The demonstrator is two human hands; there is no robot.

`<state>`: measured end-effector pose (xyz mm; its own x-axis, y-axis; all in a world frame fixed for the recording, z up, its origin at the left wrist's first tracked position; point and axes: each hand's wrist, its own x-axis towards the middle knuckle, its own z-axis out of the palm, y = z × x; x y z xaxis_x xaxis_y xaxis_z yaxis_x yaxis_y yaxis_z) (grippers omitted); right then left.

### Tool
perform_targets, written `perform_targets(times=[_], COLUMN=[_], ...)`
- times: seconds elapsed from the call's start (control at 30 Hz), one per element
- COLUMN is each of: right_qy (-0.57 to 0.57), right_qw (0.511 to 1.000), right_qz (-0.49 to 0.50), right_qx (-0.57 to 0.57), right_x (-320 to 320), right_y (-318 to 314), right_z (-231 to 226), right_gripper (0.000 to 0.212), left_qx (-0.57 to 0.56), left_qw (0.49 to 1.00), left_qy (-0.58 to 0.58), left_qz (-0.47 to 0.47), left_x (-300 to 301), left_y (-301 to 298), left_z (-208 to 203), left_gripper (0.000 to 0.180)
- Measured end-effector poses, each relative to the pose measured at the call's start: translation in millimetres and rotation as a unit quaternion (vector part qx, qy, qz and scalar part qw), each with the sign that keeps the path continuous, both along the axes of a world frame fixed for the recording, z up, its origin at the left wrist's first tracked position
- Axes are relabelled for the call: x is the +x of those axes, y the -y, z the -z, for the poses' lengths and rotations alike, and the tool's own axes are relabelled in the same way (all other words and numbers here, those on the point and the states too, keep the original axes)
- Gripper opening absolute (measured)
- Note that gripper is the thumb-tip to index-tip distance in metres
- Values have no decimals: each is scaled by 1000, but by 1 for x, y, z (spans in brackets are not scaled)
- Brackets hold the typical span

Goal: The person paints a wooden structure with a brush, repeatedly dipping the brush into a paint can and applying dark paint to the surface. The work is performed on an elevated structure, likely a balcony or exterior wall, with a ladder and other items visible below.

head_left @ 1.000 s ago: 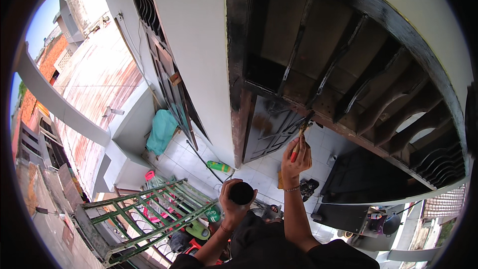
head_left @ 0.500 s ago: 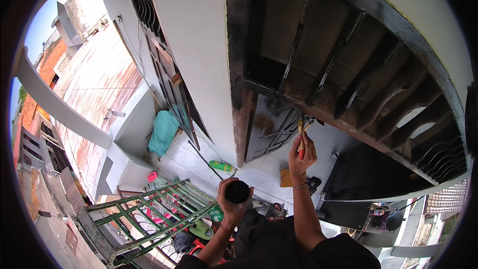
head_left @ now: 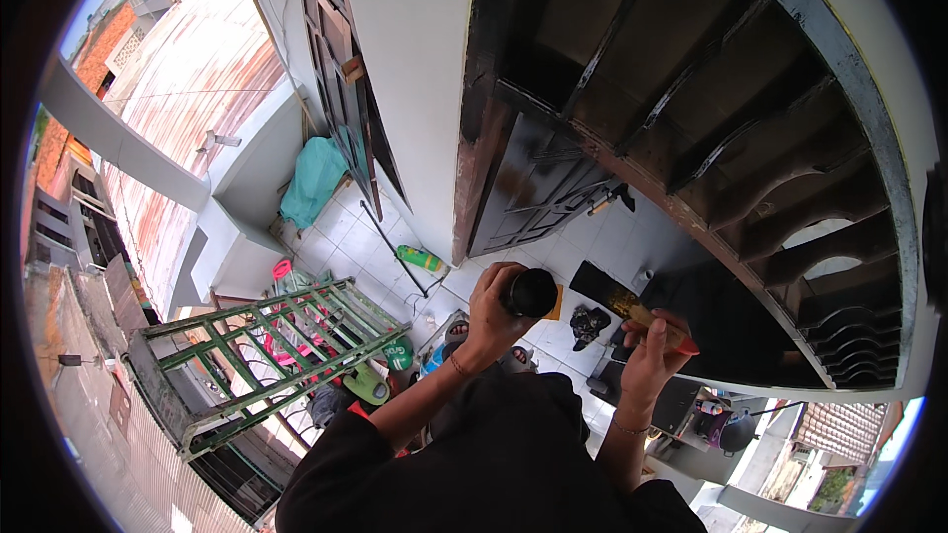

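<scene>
My left hand (head_left: pixel 486 321) is wrapped round a small can (head_left: pixel 533 292) whose round top looks black inside; I cannot tell how full it is. Lower and to the right, my right hand (head_left: pixel 647 365) grips a paintbrush (head_left: pixel 640 314) with a light wooden handle and a red end, its dark bristles toward the upper left. The brush is apart from the can. Above both hands runs a dark wooden frame (head_left: pixel 681 212) with slats (head_left: pixel 632 15), shiny black in places and brown along its lower beam.
A green metal ladder (head_left: pixel 286 360) leans at the lower left. On the tiled floor (head_left: pixel 346 227) far below lie a green bottle (head_left: pixel 420 258), a teal cloth (head_left: pixel 312 178) and a black crumpled thing (head_left: pixel 590 326). A dark door (head_left: pixel 543 188) stands beyond the white wall (head_left: pixel 410 79).
My right hand has drawn the paintbrush down and right, away from the frame's lower beam. My left hand has carried the can up and to the right. The whole view has shifted.
</scene>
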<state>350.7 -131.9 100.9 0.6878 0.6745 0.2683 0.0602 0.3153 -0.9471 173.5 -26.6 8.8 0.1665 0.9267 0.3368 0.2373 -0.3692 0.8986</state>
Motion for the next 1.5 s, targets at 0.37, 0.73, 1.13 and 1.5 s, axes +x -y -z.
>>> perform_targets(times=[0.37, 0.73, 1.13, 1.5], right_qy=[343, 429, 371, 448], right_qw=[936, 879, 904, 876], right_qz=[-67, -196, -200, -173], right_qx=[-42, -66, -65, -39], right_x=[62, 115, 155, 155], right_y=[46, 59, 104, 150], right_z=[-62, -130, -144, -155], right_gripper=[26, 18, 17, 19], left_qx=[60, 79, 93, 37], left_qw=[998, 995, 994, 997], left_qy=[19, 33, 1, -42], left_qz=[30, 59, 57, 43], left_x=[57, 134, 170, 160], left_y=[31, 85, 132, 157], left_z=[-62, -106, -129, -127], left_gripper=[62, 59, 58, 63])
